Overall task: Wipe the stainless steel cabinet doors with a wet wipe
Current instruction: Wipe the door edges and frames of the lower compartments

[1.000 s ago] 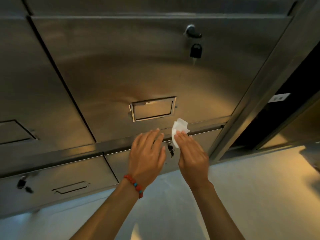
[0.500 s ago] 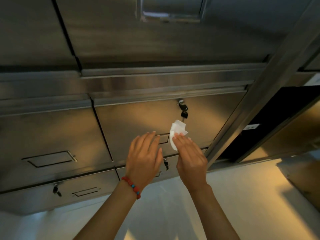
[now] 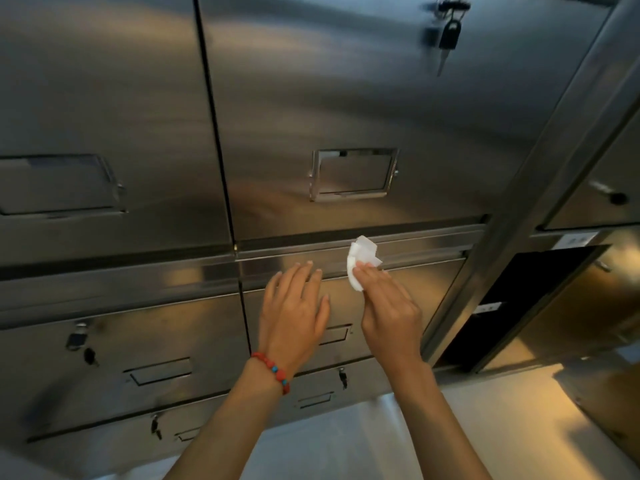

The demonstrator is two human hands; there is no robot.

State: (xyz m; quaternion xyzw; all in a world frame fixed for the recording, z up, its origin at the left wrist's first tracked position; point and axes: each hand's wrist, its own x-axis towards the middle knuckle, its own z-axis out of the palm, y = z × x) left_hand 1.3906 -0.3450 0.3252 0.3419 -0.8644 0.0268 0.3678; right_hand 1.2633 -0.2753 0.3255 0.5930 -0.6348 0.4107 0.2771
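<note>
A folded white wet wipe (image 3: 360, 261) sticks out from the fingertips of my right hand (image 3: 389, 310), which holds it in front of the steel strip between the big upper cabinet door (image 3: 346, 98) and a lower door (image 3: 426, 292). Whether the wipe touches the metal I cannot tell. My left hand (image 3: 294, 313) is beside it, fingers straight and together, flat in front of the lower door, with a red bead bracelet on the wrist. The upper door has a framed label holder (image 3: 353, 174).
A padlock with a key (image 3: 448, 32) hangs at the upper door's top right. More steel doors (image 3: 104, 116) lie to the left, small locks with keys (image 3: 81, 344) below. A slanted steel post (image 3: 540, 161) and a dark opening (image 3: 519, 299) stand on the right, pale floor below.
The view dipped to the lower doors, then swung back up to the large door. Both hands kept the same pose, the wipe still in my right fingers.
</note>
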